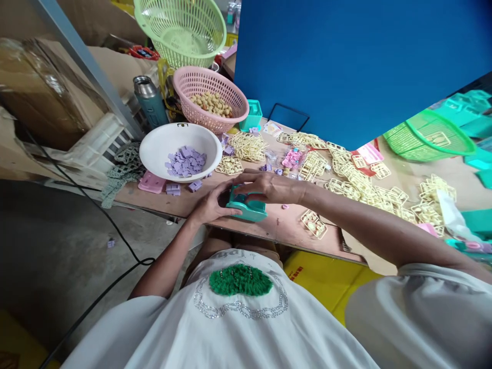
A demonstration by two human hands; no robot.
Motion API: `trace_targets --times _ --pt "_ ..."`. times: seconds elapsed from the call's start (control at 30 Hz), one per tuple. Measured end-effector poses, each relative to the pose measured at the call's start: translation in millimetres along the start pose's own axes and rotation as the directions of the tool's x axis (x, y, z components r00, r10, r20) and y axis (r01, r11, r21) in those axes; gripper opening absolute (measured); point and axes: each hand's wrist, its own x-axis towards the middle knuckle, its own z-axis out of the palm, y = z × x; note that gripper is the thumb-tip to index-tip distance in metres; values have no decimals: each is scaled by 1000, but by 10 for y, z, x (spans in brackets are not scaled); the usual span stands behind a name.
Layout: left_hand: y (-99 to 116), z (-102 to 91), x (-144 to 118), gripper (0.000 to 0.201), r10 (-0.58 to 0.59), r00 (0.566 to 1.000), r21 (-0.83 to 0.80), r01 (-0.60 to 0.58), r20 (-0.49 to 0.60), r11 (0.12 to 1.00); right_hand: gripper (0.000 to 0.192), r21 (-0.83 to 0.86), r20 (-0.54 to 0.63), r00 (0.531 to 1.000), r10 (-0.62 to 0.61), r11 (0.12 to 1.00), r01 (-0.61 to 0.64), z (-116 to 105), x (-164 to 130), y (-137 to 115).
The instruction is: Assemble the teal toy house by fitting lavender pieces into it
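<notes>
A teal plastic box-like part (pixel 249 211) with a wavy edge rests at the front of the table. My left hand (pixel 210 206) grips its left side, with the thumb along the near edge and the fingers behind. My right hand (pixel 265 187) reaches over the top, its fingers bent and pressed onto the same part. Whether a small piece sits under those fingers is hidden. Just left stands a white bowl (pixel 151 154) of flat purple pieces (pixel 186 161). Two loose purple pieces (pixel 195 185) lie in front of it, beside a pink plastic piece (pixel 151 182).
Behind the bowl are a pink basket (pixel 184 84) of tan pieces, a green basket (pixel 180 31) and a thermos flask (pixel 149 102). Cream plastic frames (pixel 361 184) spread rightward. A big blue panel (pixel 346 66) blocks the back. A green basket (pixel 430 136) stands at right.
</notes>
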Motion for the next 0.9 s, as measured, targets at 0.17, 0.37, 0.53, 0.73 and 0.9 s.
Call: trace_targets --times 0.17,0.37,0.53,0.73,0.9 --pt "-21 -16 -30 92 -32 999 21 32 10 999 29 9 84 994 -68 998 67 -58 68 71" --pt "35 -42 -8 89 -33 999 27 32 32 999 29 35 76 991 -107 994 105 -80 71 113" --pt "128 -129 90 85 -35 989 -9 37 145 999 33 52 86 992 -96 994 92 -74 59 143" --pt "98 -169 106 93 -101 982 3 102 161 995 29 164 69 990 -126 980 113 -98 75 212" --pt "-6 -167 54 95 -72 989 39 68 128 997 35 135 180 975 -133 985 110 -171 162 151"
